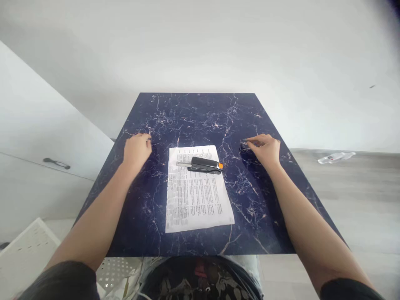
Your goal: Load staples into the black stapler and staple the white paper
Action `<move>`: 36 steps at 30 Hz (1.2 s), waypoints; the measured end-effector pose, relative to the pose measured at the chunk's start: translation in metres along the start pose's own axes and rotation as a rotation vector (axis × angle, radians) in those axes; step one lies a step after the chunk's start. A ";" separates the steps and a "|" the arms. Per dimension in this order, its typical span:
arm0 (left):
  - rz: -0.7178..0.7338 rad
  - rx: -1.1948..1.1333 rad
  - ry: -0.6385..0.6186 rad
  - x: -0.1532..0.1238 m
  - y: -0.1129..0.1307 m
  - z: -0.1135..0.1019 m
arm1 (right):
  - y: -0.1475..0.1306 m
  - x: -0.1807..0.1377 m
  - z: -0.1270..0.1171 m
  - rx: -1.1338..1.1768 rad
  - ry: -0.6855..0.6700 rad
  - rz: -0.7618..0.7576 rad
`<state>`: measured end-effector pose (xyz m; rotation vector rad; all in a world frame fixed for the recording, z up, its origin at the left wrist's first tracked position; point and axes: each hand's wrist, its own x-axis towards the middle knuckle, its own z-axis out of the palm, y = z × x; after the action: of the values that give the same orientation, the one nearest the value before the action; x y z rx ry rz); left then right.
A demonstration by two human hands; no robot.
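Observation:
On the left side of the dark blue marbled table [193,125], my left hand [137,151] is closed, thumb and fingers together. A tiny dark bit shows at its fingertips, too small to name. Over the table's right side, my right hand [265,149] pinches something small between thumb and index finger; I cannot make out what. Between the hands lies a sheet of printed paper [200,208]. On its upper part rests a black stapler [206,163] with an orange patch at its right end. A pale, narrow strip sticks out from its left side. Neither hand touches the stapler or paper.
A white wall [200,46] stands behind the table. At the left is a white cabinet with a dark handle [56,163], and below it a white perforated panel [29,252]. A clear plastic item [336,157] lies on the floor at right.

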<state>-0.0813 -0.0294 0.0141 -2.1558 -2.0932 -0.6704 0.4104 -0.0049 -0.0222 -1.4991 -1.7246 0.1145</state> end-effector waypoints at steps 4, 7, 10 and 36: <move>-0.015 0.160 -0.201 0.005 -0.018 0.003 | 0.022 0.003 0.004 -0.001 -0.048 0.119; -0.026 0.185 -0.232 0.000 -0.010 0.007 | 0.024 0.005 0.009 -0.011 -0.096 0.105; -0.051 0.199 -0.210 -0.004 0.000 0.005 | 0.023 0.007 0.012 -0.035 -0.117 0.076; 0.447 -0.962 -0.216 -0.030 0.056 0.025 | 0.022 0.004 0.011 -0.057 -0.122 0.102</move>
<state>-0.0199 -0.0531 -0.0048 -3.1197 -1.3452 -1.6732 0.4214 0.0096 -0.0395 -1.6520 -1.7596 0.2162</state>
